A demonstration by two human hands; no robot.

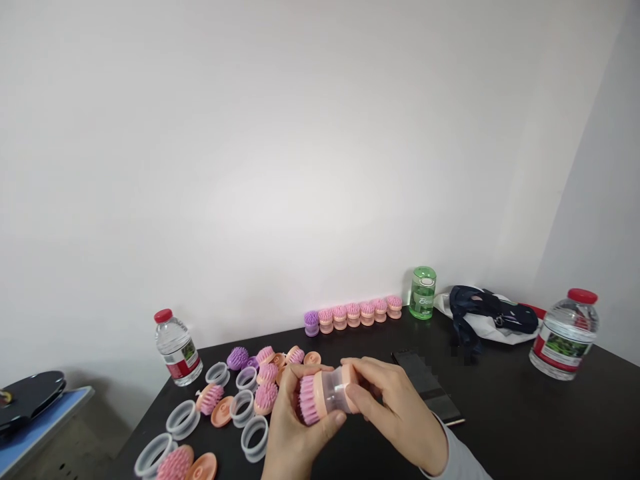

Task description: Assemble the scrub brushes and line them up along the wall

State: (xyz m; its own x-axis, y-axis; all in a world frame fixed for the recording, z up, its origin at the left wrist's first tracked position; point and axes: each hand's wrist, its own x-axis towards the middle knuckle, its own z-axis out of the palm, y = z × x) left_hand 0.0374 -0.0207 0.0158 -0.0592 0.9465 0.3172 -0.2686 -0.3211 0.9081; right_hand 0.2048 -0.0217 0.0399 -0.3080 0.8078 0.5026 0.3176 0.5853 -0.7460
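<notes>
A scrub brush (334, 391) with pink bristles, a clear middle and peach ends lies sideways between my hands. My left hand (295, 427) is wrapped around its bristle end. At the other end, the fingers of my right hand (390, 407) grip the peach cap. To the left lie loose brush parts: pink bristle heads (266, 397), a purple bristle head (237, 359), clear rings (183, 420) and peach caps (222, 411). Along the wall stands a row of several put-together brushes (353, 315), the leftmost one purple (311, 323).
Water bottles with red caps stand at the left (179, 350) and right (565, 337) of the black table (505, 420). A green container (423, 293), a dark bag (493, 313) and a flat black phone-like slab (427, 387) are on the right.
</notes>
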